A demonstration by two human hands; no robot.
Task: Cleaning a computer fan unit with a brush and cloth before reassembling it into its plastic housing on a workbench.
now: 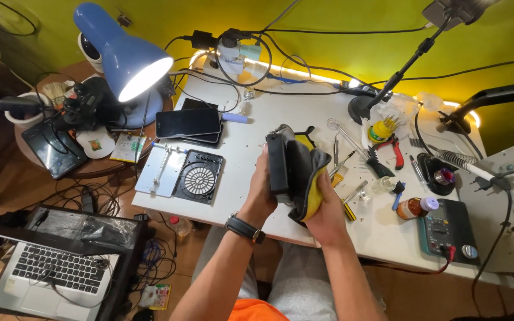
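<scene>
My left hand (261, 193) grips a black slab-shaped device (277, 163), held upright on edge above the white table (239, 151). My right hand (328, 211) holds a grey and yellow cloth (304, 175) pressed against the device's right face; the cloth wraps partly round it and hides that side. A dark watch sits on my left wrist (245, 228).
Stacked phones (188, 123) and a black round-grille plate (199, 176) lie left of my hands. Screwdrivers, red-handled pliers (395, 151) and a small bottle (419, 207) lie to the right, with a multimeter (449, 230). A lit blue lamp (127, 59) stands far left; a laptop (55, 270) sits below.
</scene>
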